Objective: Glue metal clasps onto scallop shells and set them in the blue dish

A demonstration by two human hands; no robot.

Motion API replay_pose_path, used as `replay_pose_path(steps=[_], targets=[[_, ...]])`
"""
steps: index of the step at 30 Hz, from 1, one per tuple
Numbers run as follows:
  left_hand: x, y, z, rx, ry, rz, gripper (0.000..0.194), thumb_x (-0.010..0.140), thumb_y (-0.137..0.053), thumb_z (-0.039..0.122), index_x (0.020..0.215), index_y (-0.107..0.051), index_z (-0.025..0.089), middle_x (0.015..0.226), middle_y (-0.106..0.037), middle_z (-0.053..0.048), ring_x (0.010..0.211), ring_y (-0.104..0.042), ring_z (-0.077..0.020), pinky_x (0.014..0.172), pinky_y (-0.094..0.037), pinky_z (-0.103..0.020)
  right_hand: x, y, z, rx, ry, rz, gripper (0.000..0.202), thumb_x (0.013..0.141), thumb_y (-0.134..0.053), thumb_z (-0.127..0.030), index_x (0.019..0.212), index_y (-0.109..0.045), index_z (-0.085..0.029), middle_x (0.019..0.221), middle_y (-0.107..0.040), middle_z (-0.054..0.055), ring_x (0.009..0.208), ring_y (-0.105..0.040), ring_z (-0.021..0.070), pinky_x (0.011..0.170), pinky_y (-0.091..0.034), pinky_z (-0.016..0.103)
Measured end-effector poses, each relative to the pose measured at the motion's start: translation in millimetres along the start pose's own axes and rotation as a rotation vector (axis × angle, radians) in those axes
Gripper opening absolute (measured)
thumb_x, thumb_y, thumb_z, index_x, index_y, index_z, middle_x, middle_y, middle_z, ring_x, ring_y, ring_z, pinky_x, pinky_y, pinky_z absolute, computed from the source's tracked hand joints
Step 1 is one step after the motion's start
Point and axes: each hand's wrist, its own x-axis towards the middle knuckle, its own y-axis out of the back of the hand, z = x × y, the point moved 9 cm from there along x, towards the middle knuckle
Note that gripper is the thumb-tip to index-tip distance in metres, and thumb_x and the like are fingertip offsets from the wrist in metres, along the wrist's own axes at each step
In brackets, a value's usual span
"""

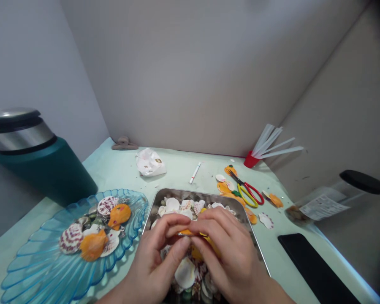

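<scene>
A small orange piece, likely a seashell (185,232), is pinched between the fingertips of both hands and mostly hidden by them. My left hand (160,253) grips it from the left with thumb and fingers closed. From the right, my right hand (229,249) closes on the same piece. Both hands are over a metal tray (152,205) full of white, patterned and yellow shells. A white shell (185,273) lies in the tray just below the fingertips. On the left, a blue scalloped glass dish (50,266) holds orange shells (94,245) and purple-striped shells (71,239).
Red-and-yellow scissors (248,192) lie among orange shells at right. Behind are a red cup (251,159) of glue sticks, a white marker (195,173) and crumpled packaging (150,162). A green bottle (47,169), clear jar (323,207) and black phone-like slab (316,270) flank the table.
</scene>
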Motion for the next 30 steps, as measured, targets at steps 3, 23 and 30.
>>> replay_pose_path(steps=[3, 23, 30], targets=[[1.1, -0.9, -1.7, 0.029, -0.007, -0.044, 0.017, 0.086, -0.06, 0.029, 0.101, -0.059, 0.024, 0.095, -0.071, -0.002, 0.089, -0.065, -0.016, 0.077, -0.05, -0.02, -0.9, -0.6, -0.2, -0.003, 0.013, -0.003, 0.017, 0.085, -0.053, -0.007, 0.088, -0.067, -0.014, 0.08, -0.064, 0.01, 0.074, -0.057, 0.0219, 0.065, -0.047, 0.036], [5.4, 2.4, -22.6, -0.1, 0.192, 0.008, 0.022, 0.084, -0.06, 0.04, 0.093, -0.06, 0.02, 0.075, -0.064, 0.0, 0.07, -0.061, -0.0138, 0.067, -0.053, -0.025, 1.2, -6.5, 3.2, -0.078, -0.006, -0.061, 0.018, 0.088, -0.05, -0.01, 0.091, -0.067, -0.015, 0.082, -0.066, 0.009, 0.076, -0.059, 0.0214, 0.07, -0.048, 0.037], [6.1, 4.9, -17.5, -0.042, 0.116, 0.034, 0.019, 0.084, -0.061, 0.038, 0.092, -0.061, 0.02, 0.078, -0.066, -0.001, 0.072, -0.061, -0.0132, 0.064, -0.049, -0.02, -0.4, -8.2, 7.5, 0.059, -0.083, -0.11, 0.017, 0.087, -0.049, -0.009, 0.09, -0.065, -0.016, 0.083, -0.062, 0.008, 0.078, -0.058, 0.0212, 0.07, -0.048, 0.036]])
